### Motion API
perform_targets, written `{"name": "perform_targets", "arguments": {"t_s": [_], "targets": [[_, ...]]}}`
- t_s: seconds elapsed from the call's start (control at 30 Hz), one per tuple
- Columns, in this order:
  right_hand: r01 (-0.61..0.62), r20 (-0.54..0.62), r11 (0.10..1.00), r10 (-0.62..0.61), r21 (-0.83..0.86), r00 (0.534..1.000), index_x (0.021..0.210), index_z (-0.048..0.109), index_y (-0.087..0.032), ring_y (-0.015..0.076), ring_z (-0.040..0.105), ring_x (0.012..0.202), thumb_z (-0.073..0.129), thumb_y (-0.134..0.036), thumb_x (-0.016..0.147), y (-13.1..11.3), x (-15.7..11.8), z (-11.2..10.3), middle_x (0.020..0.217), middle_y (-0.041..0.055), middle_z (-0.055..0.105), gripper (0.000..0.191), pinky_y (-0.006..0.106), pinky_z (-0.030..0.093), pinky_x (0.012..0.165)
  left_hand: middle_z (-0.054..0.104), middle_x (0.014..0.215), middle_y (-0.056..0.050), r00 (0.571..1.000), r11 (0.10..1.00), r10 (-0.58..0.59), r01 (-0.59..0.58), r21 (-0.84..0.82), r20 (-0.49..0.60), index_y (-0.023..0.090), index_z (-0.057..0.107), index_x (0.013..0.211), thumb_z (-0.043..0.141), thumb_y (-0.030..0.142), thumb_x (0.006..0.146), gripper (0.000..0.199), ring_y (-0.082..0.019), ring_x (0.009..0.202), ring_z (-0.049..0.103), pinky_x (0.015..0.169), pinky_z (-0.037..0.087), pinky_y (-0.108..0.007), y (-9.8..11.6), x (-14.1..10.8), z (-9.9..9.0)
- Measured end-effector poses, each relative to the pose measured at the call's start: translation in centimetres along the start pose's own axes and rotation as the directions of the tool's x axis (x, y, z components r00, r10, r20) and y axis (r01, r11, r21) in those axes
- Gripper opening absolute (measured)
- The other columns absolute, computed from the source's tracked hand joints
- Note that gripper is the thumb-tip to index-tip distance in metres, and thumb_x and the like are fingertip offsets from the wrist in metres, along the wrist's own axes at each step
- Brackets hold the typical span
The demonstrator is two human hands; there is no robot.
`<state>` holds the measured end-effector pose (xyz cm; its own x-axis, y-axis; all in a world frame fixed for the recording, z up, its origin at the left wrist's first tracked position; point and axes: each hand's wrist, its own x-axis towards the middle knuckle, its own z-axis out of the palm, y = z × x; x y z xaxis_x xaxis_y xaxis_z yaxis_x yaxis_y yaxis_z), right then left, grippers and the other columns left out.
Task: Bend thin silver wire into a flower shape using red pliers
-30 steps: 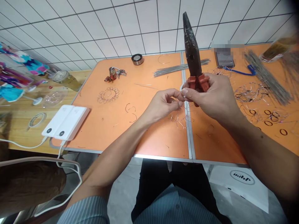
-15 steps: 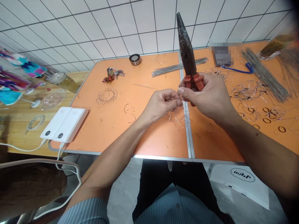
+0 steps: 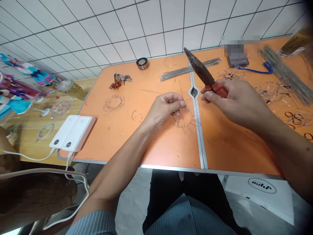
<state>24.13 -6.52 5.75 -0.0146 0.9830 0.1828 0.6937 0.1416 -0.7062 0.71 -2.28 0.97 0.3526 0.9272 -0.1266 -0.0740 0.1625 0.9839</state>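
Pinched between the thumb and fingers of my left hand is a looped wire ring, held low over the orange table beside its metal seam. A thin straight wire sticks up from near the fingertips. My right hand is wrapped round the red handles of long-nosed pliers, whose dark jaws point up and to the left. The two hands are apart. A second looped wire ring lies flat at the left of the table.
Toward the wall lie a tape roll, keys and a wire bundle. White power banks sit at the left edge. Wire tangles, dark rings and a thicker wire bundle are at right.
My right hand has moved right, away from my left hand, and the pliers have tilted further left. My left hand still holds the wire ring. The view has shifted slightly.
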Motion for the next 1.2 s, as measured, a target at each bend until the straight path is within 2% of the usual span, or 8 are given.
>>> {"name": "perform_targets", "arguments": {"t_s": [0.17,0.27,0.47,0.6,0.7,0.83,1.03,1.2], "targets": [[0.087,0.171,0.904,-0.015,-0.419,0.985,0.076,0.048,-0.03,0.0275,0.05,0.073,0.061,-0.031,0.106,1.0,-1.2,-1.2,0.073,0.0046,0.06,0.032,0.041,0.03,0.067,0.073,0.074,0.002,1.0,1.0,-0.014,0.014,-0.005,-0.013,0.018,0.074,0.081,0.098,0.022,0.078,0.024,-0.006,0.053,0.058,0.053,0.046,-0.022,0.0,0.3,-0.4],[0.162,0.192,0.832,-0.067,-0.531,0.979,0.074,0.036,-0.03,0.0307,0.05,0.081,0.051,-0.029,0.107,1.5,-2.0,-1.4,0.076,0.0074,0.056,0.036,0.041,0.027,0.065,0.072,0.073,0.003,0.999,1.0,-0.023,0.023,0.013,-0.026,0.019,0.074,0.081,0.097,0.023,0.079,0.024,-0.006,0.053,0.058,0.052,0.045,-0.022,0.0,0.4,-0.5],[0.053,0.182,0.708,0.107,-0.704,0.977,0.095,0.067,-0.032,0.0302,0.056,0.076,0.05,-0.031,0.112,2.0,-3.1,-1.2,0.09,0.0067,0.072,0.024,0.04,0.026,0.058,0.075,0.076,0.001,0.999,1.0,0.006,-0.005,0.029,-0.049,0.019,0.075,0.082,0.093,0.021,0.08,0.018,-0.006,0.055,0.06,0.05,0.041,-0.021,-0.1,0.6,-1.2],[0.184,0.135,0.616,-0.127,-0.766,0.983,0.122,0.08,-0.025,0.0339,0.07,0.098,0.048,-0.025,0.116,4.0,-3.5,-0.7,0.109,0.0145,0.082,0.032,0.04,0.027,0.058,0.075,0.075,0.001,0.998,0.999,0.011,-0.009,0.033,-0.059,0.019,0.075,0.081,0.092,0.021,0.081,0.017,-0.006,0.053,0.059,0.049,0.038,-0.022,0.0,0.8,-1.5],[0.288,0.118,0.484,-0.351,-0.826,0.929,0.131,0.079,-0.019,0.033,0.069,0.103,0.046,-0.025,0.12,6.3,-3.4,-0.2,0.117,0.0162,0.084,0.036,0.039,0.024,0.059,0.076,0.077,0.001,0.998,0.999,0.022,-0.02,0.033,-0.064,0.019,0.075,0.081,0.093,0.024,0.081,0.019,-0.006,0.053,0.058,0.048,0.038,-0.022,0.0,0.9,-1.6],[0.315,0.093,0.284,-0.593,-0.905,0.8,0.122,0.077,-0.018,0.0299,0.063,0.095,0.048,-0.028,0.122,7.9,-2.9,0.2,0.103,0.0091,0.08,0.03,0.038,0.024,0.06,0.076,0.077,0.001,0.997,0.999,0.03,-0.028,0.03,-0.07,0.019,0.074,0.08,0.091,0.023,0.081,0.018,-0.006,0.053,0.059,0.047,0.037,-0.022,-0.1,0.9,-1.7],[0.279,0.137,0.093,-0.698,-0.956,0.703,0.111,0.076,-0.017,0.0282,0.057,0.089,0.051,-0.033,0.122,6.7,-1.8,0.2,0.092,0.0067,0.07,0.031,0.037,0.026,0.059,0.071,0.072,0.002,0.995,0.998,0.024,-0.019,0.055,-0.094,0.019,0.074,0.079,0.094,0.022,0.077,0.021,-0.006,0.052,0.058,0.046,0.037,-0.022,0.0,0.9,-1.6],[0.266,0.141,0.051,-0.745,-0.963,0.652,0.109,0.077,-0.015,0.0283,0.055,0.085,0.053,-0.024,0.119,6.4,-1.4,0.4,0.085,0.0058,0.065,0.028,0.036,0.025,0.059,0.069,0.071,0.003,0.995,0.997,0.02,-0.013,0.073,-0.099,0.018,0.074,0.078,0.092,0.02,0.078,0.018,-0.006,0.051,0.057,0.046,0.036,-0.022,0.2,0.8,-1.6]]}}
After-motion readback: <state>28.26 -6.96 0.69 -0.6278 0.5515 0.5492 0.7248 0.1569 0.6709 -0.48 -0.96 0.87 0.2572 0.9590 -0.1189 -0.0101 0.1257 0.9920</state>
